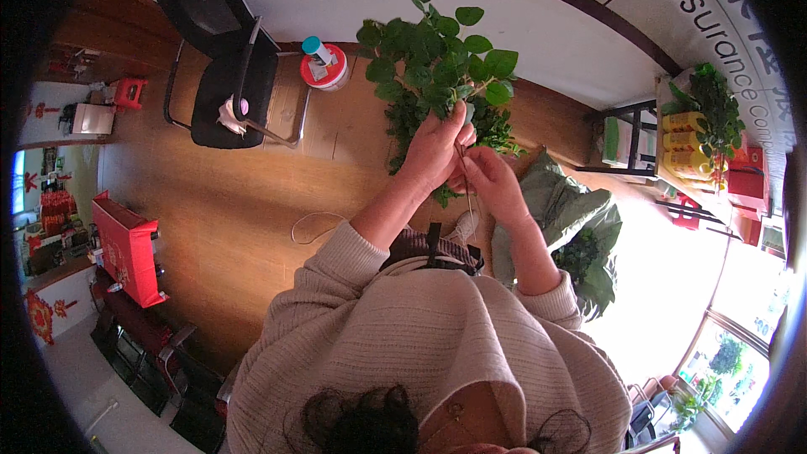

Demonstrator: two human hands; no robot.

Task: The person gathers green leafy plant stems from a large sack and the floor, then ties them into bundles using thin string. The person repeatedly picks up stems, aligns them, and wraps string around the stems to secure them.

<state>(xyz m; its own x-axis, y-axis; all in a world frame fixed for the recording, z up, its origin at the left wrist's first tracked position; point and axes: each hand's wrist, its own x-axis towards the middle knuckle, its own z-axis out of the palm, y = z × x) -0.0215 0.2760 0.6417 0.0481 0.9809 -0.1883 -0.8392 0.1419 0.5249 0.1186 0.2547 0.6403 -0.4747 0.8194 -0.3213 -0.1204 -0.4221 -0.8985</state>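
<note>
My left hand (434, 146) grips a bunch of leafy green branches (413, 66), its foliage fanning out above the fist. Just below and to the right, my right hand (497, 184) pinches thin brown stems (465, 171) hanging from the bunch. The fingers of both hands nearly meet, and they hide part of the stems. A pale thin strand dangles under them, too fine to identify. Behind the hands, more green foliage (397, 129) lies low near the floor. Beside my right forearm is a green wrapping sheet (536, 198) with dark leaves in it.
A black chair (227, 98) holds a pale pink item. Next to it stands a white bucket with a red lid (337, 79), topped by a teal-capped container. A shelf at right carries yellow bottles (684, 145) and leafy branches. A red box (129, 252) is at left.
</note>
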